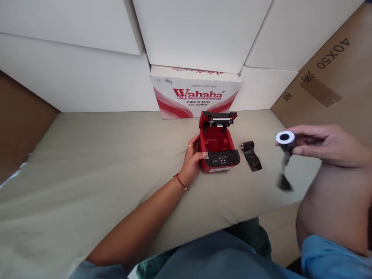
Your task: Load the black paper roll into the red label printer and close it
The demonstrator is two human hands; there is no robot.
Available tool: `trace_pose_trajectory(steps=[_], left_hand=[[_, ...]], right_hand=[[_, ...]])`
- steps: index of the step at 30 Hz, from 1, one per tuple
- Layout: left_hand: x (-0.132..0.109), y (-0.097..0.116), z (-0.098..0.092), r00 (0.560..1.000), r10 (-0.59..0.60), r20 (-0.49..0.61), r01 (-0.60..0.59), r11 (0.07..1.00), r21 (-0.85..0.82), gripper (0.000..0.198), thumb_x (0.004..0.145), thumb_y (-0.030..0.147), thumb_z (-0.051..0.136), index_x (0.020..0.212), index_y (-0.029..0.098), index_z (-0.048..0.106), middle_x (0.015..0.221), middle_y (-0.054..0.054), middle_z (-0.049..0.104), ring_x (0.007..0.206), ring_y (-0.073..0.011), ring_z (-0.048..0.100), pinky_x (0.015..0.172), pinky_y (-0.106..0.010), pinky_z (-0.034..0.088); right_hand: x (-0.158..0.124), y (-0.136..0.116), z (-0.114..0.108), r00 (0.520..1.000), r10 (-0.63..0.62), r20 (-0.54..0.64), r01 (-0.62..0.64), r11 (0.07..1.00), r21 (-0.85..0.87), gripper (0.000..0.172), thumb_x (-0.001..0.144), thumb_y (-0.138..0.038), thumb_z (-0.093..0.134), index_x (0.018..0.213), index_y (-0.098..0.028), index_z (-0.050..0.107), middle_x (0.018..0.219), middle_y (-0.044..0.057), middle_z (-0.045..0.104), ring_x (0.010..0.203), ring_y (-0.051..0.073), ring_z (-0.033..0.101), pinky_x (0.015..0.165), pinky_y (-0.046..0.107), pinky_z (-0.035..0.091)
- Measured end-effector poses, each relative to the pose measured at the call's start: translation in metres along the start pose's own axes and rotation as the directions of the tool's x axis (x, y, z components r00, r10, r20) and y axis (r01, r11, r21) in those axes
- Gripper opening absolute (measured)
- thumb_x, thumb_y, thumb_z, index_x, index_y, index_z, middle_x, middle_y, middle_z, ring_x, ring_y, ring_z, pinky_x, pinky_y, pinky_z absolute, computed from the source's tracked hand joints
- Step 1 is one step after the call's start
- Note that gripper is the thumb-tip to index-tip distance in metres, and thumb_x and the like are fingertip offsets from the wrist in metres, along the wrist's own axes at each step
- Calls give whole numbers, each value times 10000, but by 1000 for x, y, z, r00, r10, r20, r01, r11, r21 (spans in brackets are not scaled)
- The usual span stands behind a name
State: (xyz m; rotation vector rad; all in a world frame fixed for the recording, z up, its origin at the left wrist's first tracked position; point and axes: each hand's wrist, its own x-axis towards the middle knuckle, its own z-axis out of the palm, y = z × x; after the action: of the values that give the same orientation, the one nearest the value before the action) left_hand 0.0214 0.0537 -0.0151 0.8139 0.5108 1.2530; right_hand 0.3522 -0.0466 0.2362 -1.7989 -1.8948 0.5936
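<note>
A small red-and-black printer [219, 164] stands on the cloth-covered surface with its lid [219, 118] raised, so its red inside shows. My left hand [192, 162] grips the printer's left side, thumb on the front top edge and fingers along the outer wall. To the right, in the air, my right hand [319, 145] pinches a small roll [286, 140] with a white ring-shaped end and a dark side. From that roll hangs a dark strip [285, 182], blurred by motion. Between the printer and my right hand lies another black roll [251, 155], partly unrolled toward me.
Behind the printer stands a white-and-red water carton [197, 95] against white boxes [200, 35]. Brown cardboard [328, 66] rises on the right, and a brown panel [23, 124] on the left. The beige cloth [101, 155] reaches the near edge by my lap.
</note>
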Motion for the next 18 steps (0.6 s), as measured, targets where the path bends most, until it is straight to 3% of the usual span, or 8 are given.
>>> trace_pose_trajectory(steps=[2,3,6,8,11,14,18], left_hand=[[0,-6,-3,1000,15,9,-15,999,50,747,774,414,886,1470,311,635,1609,-83,667,1539,-340,600,1280,-514,509],[-1,-8,-5,1000,29,9,-30,995,94,755,802,444,874,1498,315,608,1640,-91,635,1545,-343,596,1286,-524,507],[-10,-9,-7,986,164,-27,-146,931,334,747,930,516,799,1593,319,517,1740,-126,496,1601,-348,542,1317,-554,487],[-18,-3,-5,936,351,-11,-288,786,547,664,1029,520,713,1621,304,502,1726,-150,470,1653,-349,478,1345,-579,459],[-28,10,0,794,567,218,-518,444,731,536,1131,462,559,1639,292,536,1641,-157,531,1659,-350,464,1394,-643,383],[-34,19,7,680,558,475,-662,189,726,465,1132,418,545,1570,323,667,1643,-136,563,1674,-380,447,1397,-678,353],[-39,20,15,635,503,585,-688,25,725,376,1063,323,680,1422,351,789,1435,-98,733,1556,-348,575,1373,-661,375]], right_hand=[[16,-21,19,958,-74,277,38,991,131,644,806,-822,906,1188,-304,915,883,83,837,742,258,755,686,426,613],[30,-31,36,931,-100,350,54,989,138,596,874,-761,877,1244,-294,901,947,73,858,784,255,768,720,412,619],[72,-55,98,920,-147,363,148,989,23,397,1004,-416,772,1366,-271,846,1184,45,889,954,242,811,876,375,627],[94,-63,132,937,-115,329,172,973,-150,396,989,-228,731,1369,-256,838,1290,57,883,1096,261,821,968,366,607],[111,-67,158,943,-29,331,168,901,-399,428,983,-159,715,1386,-250,828,1356,102,869,1214,313,805,980,372,584],[118,-68,166,934,40,356,162,839,-520,431,1000,-179,701,1410,-248,816,1349,138,866,1184,343,810,890,375,572],[121,-64,169,943,73,324,124,827,-548,456,1006,-192,691,1442,-253,809,1353,141,868,1194,356,817,897,391,588]])
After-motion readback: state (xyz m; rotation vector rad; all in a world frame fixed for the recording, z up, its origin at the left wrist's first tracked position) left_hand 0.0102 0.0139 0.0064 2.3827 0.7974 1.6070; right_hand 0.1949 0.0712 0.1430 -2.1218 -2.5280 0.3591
